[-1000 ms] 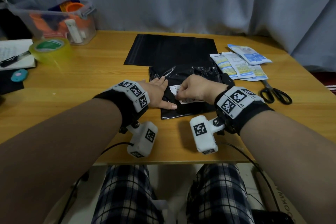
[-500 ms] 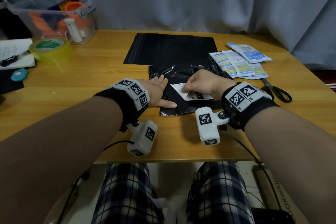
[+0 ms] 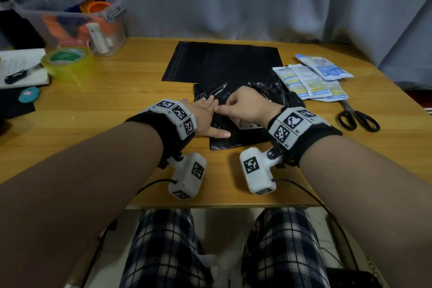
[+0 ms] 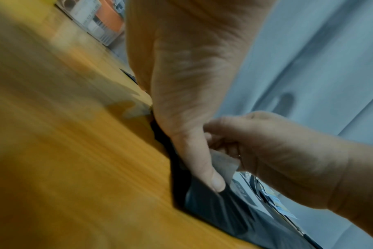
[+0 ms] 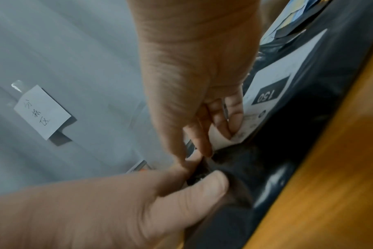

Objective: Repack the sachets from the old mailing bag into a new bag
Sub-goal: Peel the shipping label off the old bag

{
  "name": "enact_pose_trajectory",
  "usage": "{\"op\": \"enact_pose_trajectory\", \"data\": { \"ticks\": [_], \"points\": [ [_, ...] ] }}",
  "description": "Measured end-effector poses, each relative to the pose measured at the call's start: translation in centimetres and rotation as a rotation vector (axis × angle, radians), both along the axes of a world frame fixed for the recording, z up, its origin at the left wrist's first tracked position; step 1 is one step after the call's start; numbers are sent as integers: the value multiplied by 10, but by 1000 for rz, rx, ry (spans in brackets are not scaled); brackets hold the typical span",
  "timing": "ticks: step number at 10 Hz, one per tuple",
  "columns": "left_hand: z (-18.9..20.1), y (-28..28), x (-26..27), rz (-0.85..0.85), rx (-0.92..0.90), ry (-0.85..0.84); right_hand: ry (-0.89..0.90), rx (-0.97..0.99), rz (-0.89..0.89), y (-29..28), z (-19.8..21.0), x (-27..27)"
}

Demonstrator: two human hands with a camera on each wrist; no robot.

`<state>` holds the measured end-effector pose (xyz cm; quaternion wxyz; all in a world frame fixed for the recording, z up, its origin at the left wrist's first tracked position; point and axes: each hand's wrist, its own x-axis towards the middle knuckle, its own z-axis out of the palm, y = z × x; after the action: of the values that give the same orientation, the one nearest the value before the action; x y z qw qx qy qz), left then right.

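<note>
Peeling is what the right hand does now: its fingers pinch the near-left corner of the white label stuck on the old bag, and that corner curls up off the black plastic. Half a second ago this hand sat further right on the label, and a full second ago it covered the label's middle, so it has slid left to the edge to get a grip. The left hand is flat, fingers straight, pressing the old bag down on the table just beside the right hand, and it has stayed in the same spot. The old bag is crumpled and lies near the front middle of the table. I think the label is coming off so it can go on the new bag, so the packing has not begun. The sachets are already out, in a loose pile to the right of the old bag. The new bag lies flat and smooth behind the old one, and their edges overlap a little. Scissors lie near the sachets. Far to the left are a roll of tape, a pen on a notebook, and a clear box of odds and ends. Nothing blocks the hands, but the label could tear or the thin bag could stretch if the pull is too quick.
</note>
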<state>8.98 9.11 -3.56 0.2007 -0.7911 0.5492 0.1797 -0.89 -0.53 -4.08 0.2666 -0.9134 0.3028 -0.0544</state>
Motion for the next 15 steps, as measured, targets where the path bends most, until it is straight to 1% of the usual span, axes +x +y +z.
{"op": "enact_pose_trajectory", "data": {
  "ticks": [1,2,3,5,6,11,12,13,14,15],
  "points": [
    [1,-1,-1,-2,18,-21,-38,-87,-1,-1,-4,3],
    [1,-1,0,-2,12,-6,74,-182,-40,-1,-3,1],
    [0,-2,0,5,7,2,129,-160,-41,0,-1,2],
    [-1,1,-2,12,-17,21,61,116,-184,-7,-2,3],
    [1,2,-5,12,-22,17,32,187,-231,-8,-1,0],
    [-2,2,0,20,-34,31,-102,267,-329,-18,-4,-23],
    [-1,0,0,21,-28,8,-124,267,-324,-19,-6,-25],
    [4,1,2,12,-70,35,-255,277,-253,-18,-10,-26],
    [5,2,4,-11,-91,78,-299,300,-106,-15,-9,-28],
    [6,2,3,-6,-40,86,-236,268,-58,-16,-8,-27]
  ]
}}
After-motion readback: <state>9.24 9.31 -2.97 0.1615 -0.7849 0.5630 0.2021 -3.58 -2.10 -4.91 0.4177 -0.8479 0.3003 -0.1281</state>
